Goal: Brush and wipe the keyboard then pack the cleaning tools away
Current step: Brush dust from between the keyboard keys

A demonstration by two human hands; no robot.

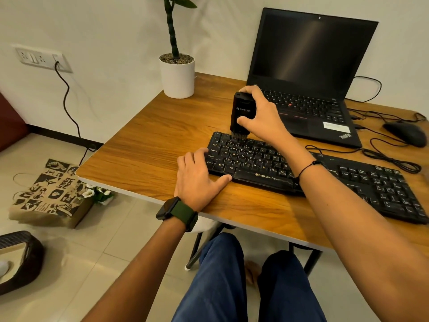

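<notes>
Black brush block [242,115] upright on the top-left keys of the Zebronics keyboard [267,163], gripped by the right hand [261,115].

Right fingers wrap the block's top and far side, thumb pressed on its near face; bristles touch the top key row, their tips partly lost among the keys. The left hand [197,180] lies flat with relaxed fingers on the wooden table [144,145], fingertips against the keyboard's left end. The right forearm hides the keyboard's middle. The open laptop [308,73] stands behind, screen dark; the mouse [404,133] is dim at right.
</notes>
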